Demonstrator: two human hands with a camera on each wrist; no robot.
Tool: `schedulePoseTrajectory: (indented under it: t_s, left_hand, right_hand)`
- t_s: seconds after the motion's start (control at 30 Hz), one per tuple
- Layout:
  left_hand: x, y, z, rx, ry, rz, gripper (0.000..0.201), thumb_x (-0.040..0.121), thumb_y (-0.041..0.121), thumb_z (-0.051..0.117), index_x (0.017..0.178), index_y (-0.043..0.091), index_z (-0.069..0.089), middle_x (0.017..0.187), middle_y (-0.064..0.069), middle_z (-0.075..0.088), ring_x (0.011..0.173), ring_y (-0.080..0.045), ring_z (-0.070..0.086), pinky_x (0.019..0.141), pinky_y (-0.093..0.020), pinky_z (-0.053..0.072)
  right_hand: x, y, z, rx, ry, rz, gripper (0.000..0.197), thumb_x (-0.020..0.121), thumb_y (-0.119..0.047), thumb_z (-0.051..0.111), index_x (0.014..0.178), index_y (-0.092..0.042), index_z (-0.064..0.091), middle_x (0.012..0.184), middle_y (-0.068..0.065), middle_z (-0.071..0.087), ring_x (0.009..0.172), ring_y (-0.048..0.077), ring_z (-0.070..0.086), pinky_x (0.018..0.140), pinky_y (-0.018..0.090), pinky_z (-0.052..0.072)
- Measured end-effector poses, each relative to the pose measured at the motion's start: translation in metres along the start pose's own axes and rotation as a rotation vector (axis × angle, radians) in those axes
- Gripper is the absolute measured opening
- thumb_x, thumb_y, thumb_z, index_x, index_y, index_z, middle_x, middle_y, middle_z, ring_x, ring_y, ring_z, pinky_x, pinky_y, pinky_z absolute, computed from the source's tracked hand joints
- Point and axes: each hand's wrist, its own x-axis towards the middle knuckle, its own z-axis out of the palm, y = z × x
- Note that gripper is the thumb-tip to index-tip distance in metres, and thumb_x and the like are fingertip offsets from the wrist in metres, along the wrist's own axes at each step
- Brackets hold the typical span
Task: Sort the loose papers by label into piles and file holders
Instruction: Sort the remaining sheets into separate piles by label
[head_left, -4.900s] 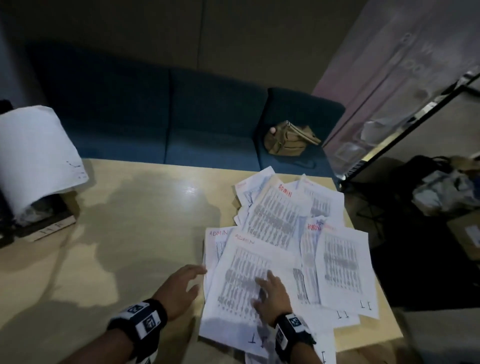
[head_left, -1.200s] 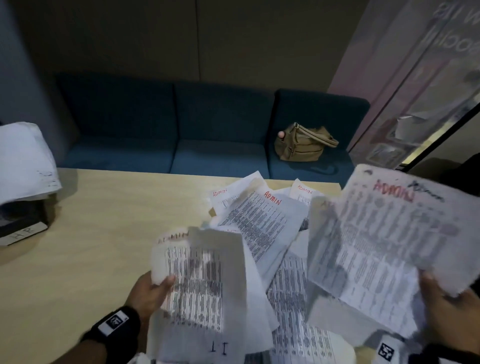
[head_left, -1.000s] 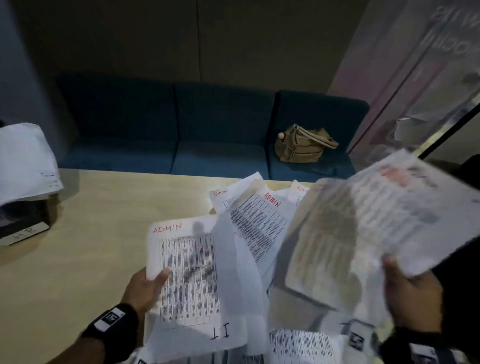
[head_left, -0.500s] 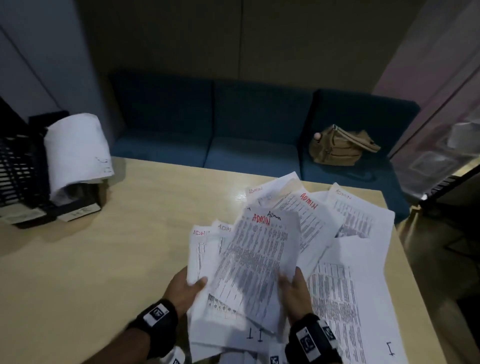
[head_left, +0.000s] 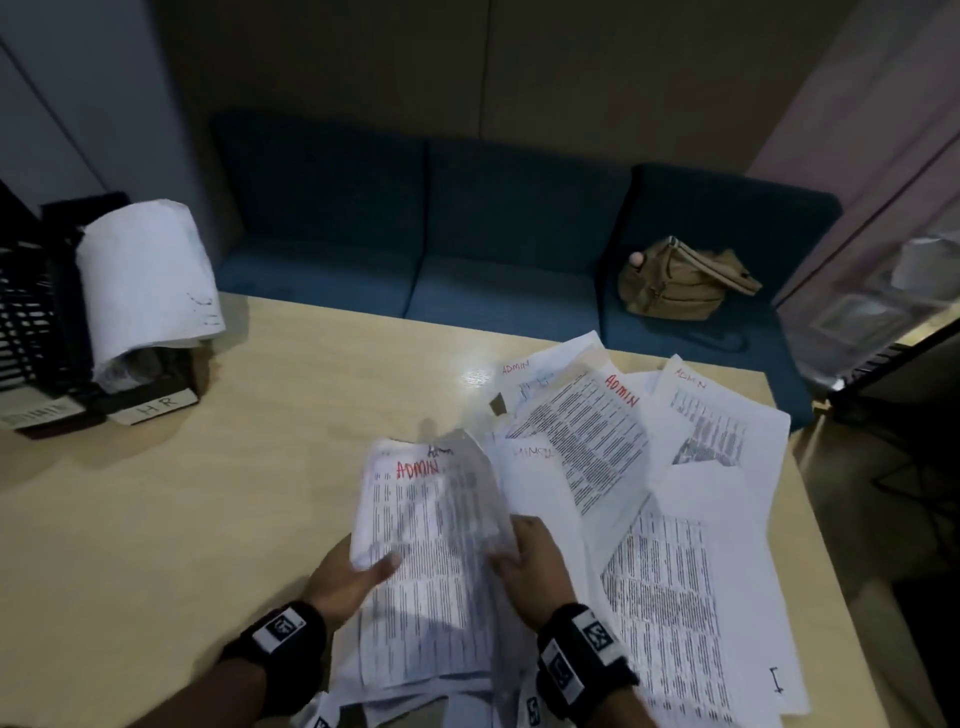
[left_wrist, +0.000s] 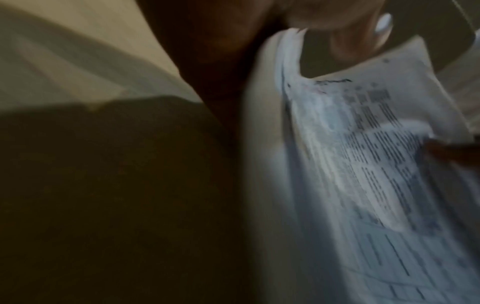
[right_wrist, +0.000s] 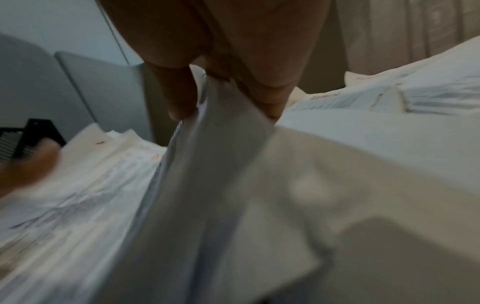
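— Now, at the bench's (head_left: 156, 519) near edge: left hand (head_left: 347, 574) and right hand (head_left: 530, 558) each pinch a side of the ADMIN sheaf (head_left: 431, 561).

— Square its edges before carrying; loose papers (head_left: 675, 467) crowd the right edge.

Office meeting room: pale wood counter (head_left: 156, 519), blue sofa (head_left: 415, 234), black file holders (head_left: 36, 312) labelled HR, ADMIN-marked papers (head_left: 597, 441).

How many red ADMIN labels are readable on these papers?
4: held sheet, far sheet, middle sheet, right sheet. More may be hidden.
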Motion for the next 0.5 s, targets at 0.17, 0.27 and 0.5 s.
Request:
schedulePoseTrajectory:
  t_s: [0.17, 0.27, 0.5]
  left_hand:
    - [0.010, -0.013, -0.017, 0.047, 0.179, -0.053, 0.035, 0.080, 0.015, 0.075, 0.112, 0.021, 0.063, 0.102, -0.003, 0.071, 0.094, -0.024, 0.067, 0.080, -0.034, 0.053]
    - [0.007, -0.013, -0.028, 0.037, 0.205, 0.016, 0.046, 0.087, 0.004, 0.063, 0.129, 0.017, 0.051, 0.110, -0.006, 0.064, 0.103, -0.028, 0.061, 0.077, -0.030, 0.049]
    - [0.015, -0.019, -0.038, 0.010, 0.238, 0.021, 0.044, 0.087, 0.000, 0.062, 0.129, 0.012, 0.051, 0.109, -0.006, 0.064, 0.103, -0.028, 0.061, 0.088, -0.034, 0.044]
  right_hand:
    - [0.009, 0.007, 0.002, -0.137, 0.308, 0.225, 0.072, 0.077, -0.072, 0.040, 0.128, -0.023, 0.052, 0.137, 0.004, 0.046, 0.125, 0.025, 0.041, 0.101, 0.042, 0.037]
    - [0.011, 0.012, -0.007, -0.124, 0.318, 0.400, 0.073, 0.081, -0.046, 0.064, 0.141, -0.018, 0.034, 0.141, 0.008, 0.037, 0.131, 0.030, 0.033, 0.103, 0.050, 0.033]
    - [0.024, 0.028, -0.025, 0.074, 0.303, 0.565, 0.090, 0.076, -0.028, 0.074, 0.145, -0.015, 0.018, 0.136, 0.016, 0.048, 0.121, 0.035, 0.049, 0.101, 0.051, 0.042]
